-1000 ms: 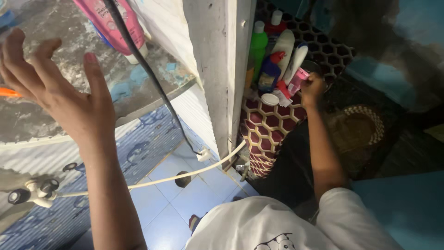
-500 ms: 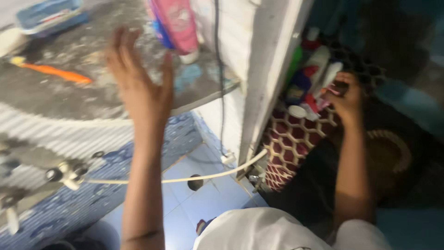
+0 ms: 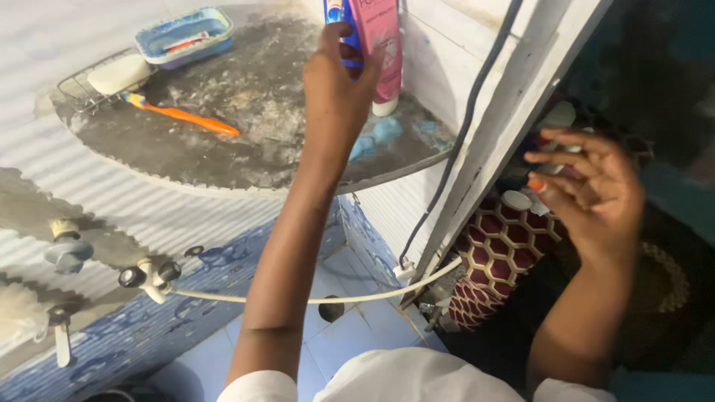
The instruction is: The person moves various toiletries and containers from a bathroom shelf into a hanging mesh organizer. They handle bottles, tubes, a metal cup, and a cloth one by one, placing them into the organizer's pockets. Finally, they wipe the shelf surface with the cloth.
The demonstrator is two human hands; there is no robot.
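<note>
The left hand (image 3: pixel 337 97) is raised over the grey, stained corner shelf (image 3: pixel 246 149), its fingers closing around a blue tube (image 3: pixel 337 18) that stands just beside a pink plastic tube (image 3: pixel 378 45) at the shelf's back. The right hand (image 3: pixel 592 193) hangs open with fingers spread and holds nothing, just in front of the red honeycomb-patterned basket (image 3: pixel 491 260) of bottles. An orange toothbrush (image 3: pixel 182 115) lies on the shelf, left of the left hand.

A worn grey corner shelf (image 3: pixel 246 149) bears an orange toothbrush (image 3: pixel 182 115), blue tray (image 3: pixel 182 37) and pink tube (image 3: pixel 378 45).
</note>
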